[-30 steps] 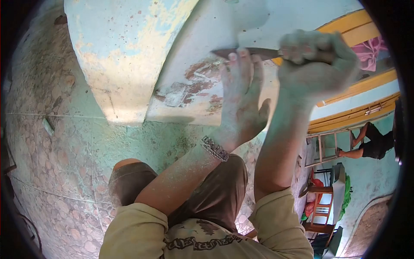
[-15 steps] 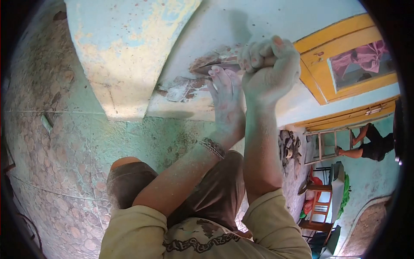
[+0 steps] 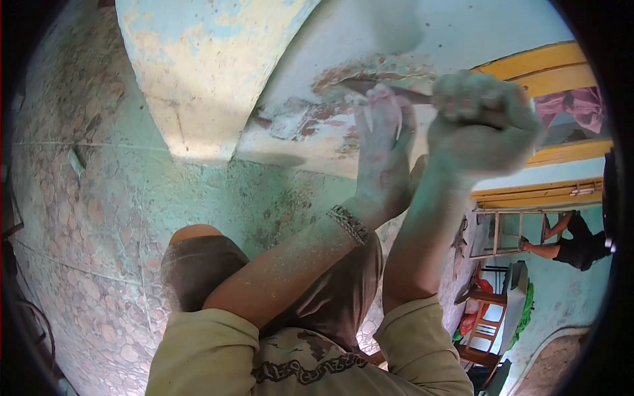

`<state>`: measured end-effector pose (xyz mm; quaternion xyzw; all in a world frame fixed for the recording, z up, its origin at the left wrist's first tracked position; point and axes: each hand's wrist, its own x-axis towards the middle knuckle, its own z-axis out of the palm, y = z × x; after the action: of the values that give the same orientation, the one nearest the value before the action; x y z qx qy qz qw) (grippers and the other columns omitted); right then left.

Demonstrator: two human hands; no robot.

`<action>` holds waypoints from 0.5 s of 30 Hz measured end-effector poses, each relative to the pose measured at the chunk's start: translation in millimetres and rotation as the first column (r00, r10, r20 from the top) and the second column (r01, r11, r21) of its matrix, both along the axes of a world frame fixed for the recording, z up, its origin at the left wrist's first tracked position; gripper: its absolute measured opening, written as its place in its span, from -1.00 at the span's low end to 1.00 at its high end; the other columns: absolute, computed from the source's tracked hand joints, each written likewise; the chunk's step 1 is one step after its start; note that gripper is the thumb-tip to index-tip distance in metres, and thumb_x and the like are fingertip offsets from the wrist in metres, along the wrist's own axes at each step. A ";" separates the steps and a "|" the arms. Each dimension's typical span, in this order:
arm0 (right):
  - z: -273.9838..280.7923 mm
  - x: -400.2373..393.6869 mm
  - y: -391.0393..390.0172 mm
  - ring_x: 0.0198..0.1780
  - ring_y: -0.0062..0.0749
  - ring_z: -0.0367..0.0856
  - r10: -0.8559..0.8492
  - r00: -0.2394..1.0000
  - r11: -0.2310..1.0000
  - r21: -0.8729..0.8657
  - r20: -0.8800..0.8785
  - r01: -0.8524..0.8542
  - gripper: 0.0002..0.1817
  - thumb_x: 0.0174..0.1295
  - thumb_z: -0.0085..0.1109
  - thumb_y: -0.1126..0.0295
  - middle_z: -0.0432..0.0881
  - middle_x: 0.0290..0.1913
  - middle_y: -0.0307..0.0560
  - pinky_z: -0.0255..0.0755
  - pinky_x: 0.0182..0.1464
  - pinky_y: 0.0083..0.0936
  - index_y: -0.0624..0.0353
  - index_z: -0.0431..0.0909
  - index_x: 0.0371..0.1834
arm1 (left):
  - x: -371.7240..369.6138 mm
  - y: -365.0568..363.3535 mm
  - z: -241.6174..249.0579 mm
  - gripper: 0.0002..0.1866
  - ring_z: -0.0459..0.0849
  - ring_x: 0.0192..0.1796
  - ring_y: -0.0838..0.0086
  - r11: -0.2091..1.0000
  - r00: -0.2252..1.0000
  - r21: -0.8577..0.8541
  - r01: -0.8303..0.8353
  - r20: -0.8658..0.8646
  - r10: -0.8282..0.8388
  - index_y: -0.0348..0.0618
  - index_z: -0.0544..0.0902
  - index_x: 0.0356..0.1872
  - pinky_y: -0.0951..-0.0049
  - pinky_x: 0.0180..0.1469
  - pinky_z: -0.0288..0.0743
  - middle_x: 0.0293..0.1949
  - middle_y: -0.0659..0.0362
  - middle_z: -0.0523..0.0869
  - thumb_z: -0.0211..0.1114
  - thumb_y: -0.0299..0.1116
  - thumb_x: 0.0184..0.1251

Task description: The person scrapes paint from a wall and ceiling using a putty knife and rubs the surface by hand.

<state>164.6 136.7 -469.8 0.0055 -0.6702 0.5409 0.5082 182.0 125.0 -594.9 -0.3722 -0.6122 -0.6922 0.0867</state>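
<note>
My right hand (image 3: 481, 129), coated in pale dust, is closed in a fist around the grip of a pointed metal blade (image 3: 416, 96). The grip itself is hidden inside the fist, so the exact kind of tool cannot be told. Fingers extended, my left hand (image 3: 383, 148) touches the blade near its middle; it is dusty too and has a bracelet (image 3: 349, 224) at the wrist. The blade's tip lies at a wall patch (image 3: 323, 122) where the paint and plaster have come off, baring reddish-brown material and whitish filler.
A peeling cream-and-blue pillar (image 3: 205, 86) juts out left of the patch. Yellow window woodwork (image 3: 555, 63) with a pink curtain is at right. Beyond are a ladder (image 3: 496, 234) with a person's legs (image 3: 561, 241) and a wooden chair (image 3: 485, 323). Stone-patterned flooring (image 3: 86, 264) covers the left.
My right fist and the blade have shifted right, away from the pillar, and the fist is blurred. My left hand has moved right with the blade. The view has tilted slightly.
</note>
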 end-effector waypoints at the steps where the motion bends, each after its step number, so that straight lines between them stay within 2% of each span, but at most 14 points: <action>1: 3.2 2.5 0.7 -0.70 -0.50 0.21 0.102 0.993 0.994 -0.035 -0.058 -0.104 -0.75 0.21 -0.18 0.32 0.29 -0.73 -0.21 0.18 -0.60 -0.49 0.10 0.32 -0.62 | -2.3 -5.5 8.1 -0.16 -0.16 0.49 -0.18 0.998 1.000 0.063 0.031 0.001 -0.031 -0.31 0.07 0.41 -0.26 0.43 -0.36 0.40 -0.30 0.01 0.26 -0.31 0.11; 2: -10.3 -1.4 1.3 -0.70 -0.51 0.22 0.043 0.999 0.998 0.038 -0.024 -0.042 -0.74 0.22 -0.19 0.32 0.30 -0.73 -0.21 0.19 -0.60 -0.51 0.10 0.33 -0.61 | -3.6 7.7 -7.5 -0.15 -0.15 0.48 -0.21 1.000 0.997 -0.013 -0.021 -0.070 0.020 -0.29 0.07 0.41 -0.28 0.42 -0.37 0.40 -0.28 0.02 0.26 -0.25 0.12; 4: -49.5 -14.1 4.9 -0.69 -0.52 0.25 -0.070 0.997 0.978 0.200 0.025 0.064 -0.74 0.23 -0.20 0.32 0.32 -0.72 -0.21 0.22 -0.61 -0.55 0.11 0.34 -0.60 | 2.5 4.1 -32.8 -0.16 -0.16 0.47 -0.24 0.971 0.996 -0.229 0.072 -0.032 -0.082 -0.30 0.06 0.41 -0.29 0.41 -0.38 0.39 -0.29 0.03 0.24 -0.22 0.14; 7: -51.1 -3.7 9.0 -0.69 -0.49 0.26 -0.035 0.998 0.998 0.054 0.059 0.032 -0.71 0.25 -0.23 0.31 0.35 -0.71 -0.19 0.22 -0.61 -0.56 0.13 0.36 -0.59 | 6.7 25.7 -52.8 -0.17 -0.17 0.46 -0.30 0.976 0.978 -0.089 0.198 0.082 -0.190 -0.33 0.02 0.41 -0.28 0.42 -0.39 0.38 -0.33 0.02 0.18 -0.15 0.21; 9: -34.0 2.6 11.5 -0.70 -0.45 0.23 0.010 0.999 1.000 0.024 0.034 -0.011 -0.68 0.26 -0.24 0.30 0.36 -0.72 -0.17 0.18 -0.61 -0.50 0.14 0.35 -0.63 | 8.0 22.5 -41.3 -0.17 -0.17 0.46 -0.30 0.996 0.991 -0.019 -0.082 -0.108 0.080 -0.36 0.02 0.41 -0.27 0.42 -0.39 0.39 -0.34 0.00 0.16 -0.12 0.23; 10: -21.7 0.9 7.1 -0.71 -0.44 0.21 0.073 0.997 0.997 -0.022 -0.014 -0.074 -0.67 0.25 -0.23 0.28 0.34 -0.73 -0.18 0.15 -0.61 -0.48 0.13 0.34 -0.65 | -0.4 4.8 -14.8 -0.15 -0.20 0.47 -0.30 1.000 0.998 0.014 0.023 -0.052 -0.023 -0.44 0.01 0.39 -0.27 0.42 -0.40 0.39 -0.41 -0.06 0.15 -0.09 0.24; 11: -14.5 1.7 5.0 -0.71 -0.44 0.19 0.127 0.990 0.990 -0.060 -0.068 -0.131 -0.65 0.24 -0.22 0.26 0.32 -0.74 -0.18 0.13 -0.61 -0.46 0.12 0.32 -0.68 | -0.2 3.3 -22.1 -0.14 -0.21 0.47 -0.30 0.998 0.997 -0.058 0.017 -0.078 -0.021 -0.47 0.00 0.38 -0.26 0.42 -0.41 0.39 -0.43 -0.08 0.15 -0.09 0.24; 13: -37.3 -4.6 14.7 -0.71 -0.43 0.19 -0.052 0.998 0.996 -0.069 0.018 0.054 -0.65 0.22 -0.20 0.24 0.30 -0.75 -0.18 0.12 -0.61 -0.45 0.12 0.31 -0.69 | -2.6 8.9 -37.2 -0.13 -0.24 0.48 -0.29 0.984 0.989 -0.177 -0.005 -0.149 -0.021 -0.52 -0.01 0.37 -0.26 0.42 -0.42 0.39 -0.48 -0.12 0.15 -0.08 0.25; 14: -42.3 -4.8 18.1 -0.71 -0.43 0.19 -0.096 0.995 0.991 -0.090 0.034 0.099 -0.66 0.21 -0.19 0.24 0.29 -0.75 -0.18 0.12 -0.61 -0.45 0.12 0.30 -0.70 | -0.7 9.0 -40.9 -0.12 -0.26 0.48 -0.29 0.998 0.999 -0.060 -0.013 -0.044 0.011 -0.52 -0.02 0.37 -0.25 0.42 -0.42 0.39 -0.47 -0.13 0.14 -0.05 0.26; 15: -47.3 -4.9 21.4 -0.71 -0.44 0.19 -0.138 0.989 0.983 -0.110 0.052 0.143 -0.66 0.19 -0.19 0.24 0.28 -0.75 -0.18 0.11 -0.61 -0.45 0.12 0.30 -0.71 | 3.4 10.5 -42.6 -0.12 -0.26 0.48 -0.29 0.994 0.999 -0.110 -0.012 -0.050 0.007 -0.52 -0.02 0.37 -0.24 0.42 -0.42 0.40 -0.46 -0.13 0.14 -0.05 0.26</action>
<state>159.7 158.1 -517.1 -0.0828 -0.6480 0.5409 0.5298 185.4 135.5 -637.4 -0.3905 -0.6490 -0.6474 0.0845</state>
